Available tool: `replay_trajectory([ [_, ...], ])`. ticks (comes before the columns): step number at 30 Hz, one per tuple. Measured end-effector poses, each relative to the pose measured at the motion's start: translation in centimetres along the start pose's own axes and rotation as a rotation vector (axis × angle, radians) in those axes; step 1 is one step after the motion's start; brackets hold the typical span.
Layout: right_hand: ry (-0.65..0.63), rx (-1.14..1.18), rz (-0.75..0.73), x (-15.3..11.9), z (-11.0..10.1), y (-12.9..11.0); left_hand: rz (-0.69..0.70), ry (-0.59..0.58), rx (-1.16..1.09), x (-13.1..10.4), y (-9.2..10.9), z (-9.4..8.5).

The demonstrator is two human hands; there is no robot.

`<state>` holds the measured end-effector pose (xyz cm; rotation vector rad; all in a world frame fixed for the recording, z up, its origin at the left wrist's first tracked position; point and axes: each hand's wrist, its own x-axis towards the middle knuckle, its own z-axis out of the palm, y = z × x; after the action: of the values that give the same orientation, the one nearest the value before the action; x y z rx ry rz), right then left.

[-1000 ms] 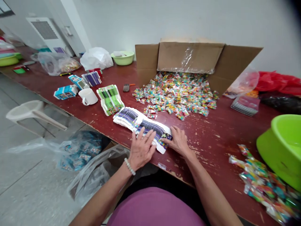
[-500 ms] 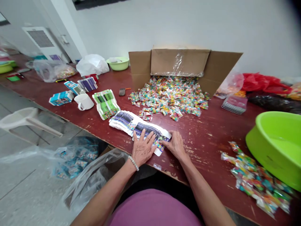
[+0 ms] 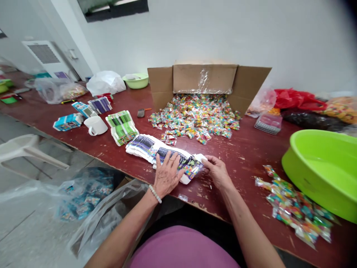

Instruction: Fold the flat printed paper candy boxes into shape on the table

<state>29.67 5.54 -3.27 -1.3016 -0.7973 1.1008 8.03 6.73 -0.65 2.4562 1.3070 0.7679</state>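
Note:
A fanned row of purple-and-white printed cards [image 3: 143,144] lies along the table's front edge. My left hand [image 3: 168,175] rests flat on the row with its fingers spread; a beaded bracelet is on the wrist. At the row's right end, my right hand [image 3: 218,172] pinches the edge of the end card [image 3: 193,166], which is slightly apart from the others. Left of the row lies a stack of green cards [image 3: 122,127]. Behind it, many small candy packets [image 3: 195,117] spill from an open cardboard box [image 3: 205,79].
A green basin [image 3: 315,175] stands at the right, beside more candy packets [image 3: 298,208]. A white mug [image 3: 96,125], blue boxes [image 3: 67,122] and purple cards [image 3: 100,105] are at the left. Plastic bags [image 3: 106,219] hang below the front edge, near a white stool [image 3: 26,150].
My right hand has moved slightly right and drawn the end card outward from the row. My left hand stays on the row. The whole view has shifted a little.

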Motion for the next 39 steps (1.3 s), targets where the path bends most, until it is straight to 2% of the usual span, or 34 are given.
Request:
replay_trajectory([
  [3, -0.023, 0.059, -0.002, -1.1, 0.1, -0.8, -0.124, -0.076, -0.281, 0.8, 0.6, -0.8],
  [6, -0.024, 0.097, 0.006, -1.1, 0.4, -1.1, -0.171, -0.139, -0.370, 1.4, 0.3, -0.6],
  [12, 0.079, 0.170, 0.028, 0.0, -0.7, 0.2, -0.299, -0.030, -0.342, 1.9, -0.3, 0.5],
  [15, 0.088, 0.185, 0.040, 0.0, -1.5, 0.1, -0.334, 0.037, -0.351, 2.1, 0.3, 0.4],
  [17, 0.073, 0.189, 0.038, -0.4, -1.7, -0.4, -0.353, 0.020, -0.438, 2.3, 0.9, 0.0],
  [19, 0.034, 0.186, 0.032, -1.2, -1.4, -1.2, -0.359, -0.087, -0.573, 2.5, 1.6, -0.5],
  [20, -0.003, 0.184, 0.025, -1.6, -1.1, -1.7, -0.353, -0.189, -0.657, 2.5, 1.9, -0.9],
  [22, -0.116, 0.181, 0.011, -2.7, -0.4, -2.6, -0.324, -0.453, -0.835, 2.2, 2.7, -1.5],
  [24, -0.240, 0.191, 0.001, -3.7, 0.4, -3.4, -0.324, -0.728, -1.103, 1.7, 3.3, -2.0],
  [25, -0.290, 0.202, 0.002, -4.2, 0.7, -3.7, -0.341, -0.827, -1.251, 1.3, 3.5, -2.1],
  [27, -0.355, 0.230, 0.015, -5.0, 1.2, -4.2, -0.388, -0.903, -1.498, 0.5, 3.8, -2.1],
  [29, -0.394, 0.260, 0.025, -5.6, 1.6, -4.7, -0.406, -0.865, -1.611, -0.2, 4.1, -2.0],
  [32, -0.454, 0.290, 0.035, -6.4, 2.0, -5.3, -0.436, -0.738, -1.614, -0.7, 4.6, -2.2],
  [35, -0.496, 0.336, 0.048, -7.2, 2.4, -5.7, -0.486, -0.613, -1.538, -0.7, 5.2, -2.5],
  [39, -0.442, 0.251, 0.077, -8.1, 2.8, -5.0, -0.514, -0.474, -1.379, -0.7, 5.6, -2.3],
])
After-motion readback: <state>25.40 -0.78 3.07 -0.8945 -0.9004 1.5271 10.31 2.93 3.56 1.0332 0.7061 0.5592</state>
